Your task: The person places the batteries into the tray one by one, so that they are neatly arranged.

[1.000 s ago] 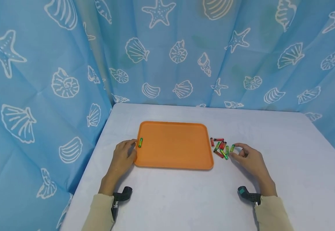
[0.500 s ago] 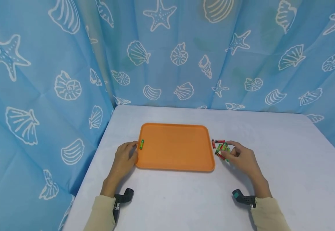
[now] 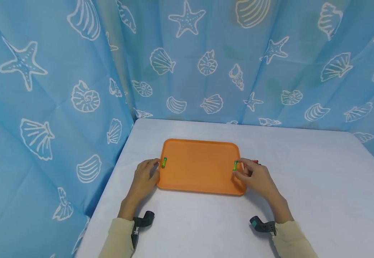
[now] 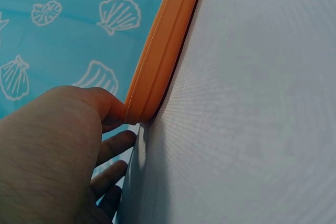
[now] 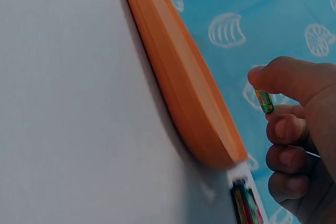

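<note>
My right hand (image 3: 258,178) pinches a small green battery (image 5: 265,102) between thumb and finger, its other fingers curled. In the head view it is over the right end of an orange tray (image 3: 199,166). Inside the tray, near its left rim, lies another green battery (image 3: 164,162). My left hand (image 3: 144,180) is at the tray's left side, fingertips at the rim. The left wrist view shows its thumb (image 4: 113,106) against the tray's corner and the other fingers loosely bent below.
More batteries (image 5: 245,203) lie on the white table (image 3: 203,222) just right of the tray, mostly hidden behind my right hand in the head view. A blue curtain (image 3: 187,71) with white shell prints hangs behind and at the left. Each wrist wears a black camera mount.
My right hand has carried the green battery left from beside the battery pile to over the tray's right end. My left hand has stayed at the tray. The head view has shifted slightly.
</note>
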The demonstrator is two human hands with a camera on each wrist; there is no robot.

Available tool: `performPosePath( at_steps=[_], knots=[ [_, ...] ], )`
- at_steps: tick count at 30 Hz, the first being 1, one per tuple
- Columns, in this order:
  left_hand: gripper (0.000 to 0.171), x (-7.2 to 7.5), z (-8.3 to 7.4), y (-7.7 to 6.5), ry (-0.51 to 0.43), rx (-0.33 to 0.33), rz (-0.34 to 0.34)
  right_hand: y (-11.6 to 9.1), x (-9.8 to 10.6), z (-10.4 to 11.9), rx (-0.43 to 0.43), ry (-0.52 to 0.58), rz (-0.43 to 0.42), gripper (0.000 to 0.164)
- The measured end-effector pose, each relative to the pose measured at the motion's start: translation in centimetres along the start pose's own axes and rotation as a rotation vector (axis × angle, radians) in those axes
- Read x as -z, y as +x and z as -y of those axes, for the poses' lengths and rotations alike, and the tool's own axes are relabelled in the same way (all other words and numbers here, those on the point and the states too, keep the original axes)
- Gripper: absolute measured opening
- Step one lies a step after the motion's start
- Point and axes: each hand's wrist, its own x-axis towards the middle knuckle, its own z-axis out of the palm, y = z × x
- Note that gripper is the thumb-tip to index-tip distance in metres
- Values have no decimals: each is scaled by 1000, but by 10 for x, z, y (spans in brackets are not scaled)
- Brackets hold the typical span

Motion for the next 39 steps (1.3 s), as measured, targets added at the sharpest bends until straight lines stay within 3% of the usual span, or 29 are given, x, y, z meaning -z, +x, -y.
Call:
performPosePath(
  at_steps=[8, 22, 39],
  knots=[
    [43, -1, -1, 0, 16, 11, 6, 8, -13, 15, 66, 4, 29, 41],
    [43, -2, -1, -1, 14, 9, 12, 26, -45, 43, 84, 59, 96, 45],
    [43, 0, -4, -2, 10, 9, 13, 44, -75, 74, 108, 45, 161, 42]
  ],
)
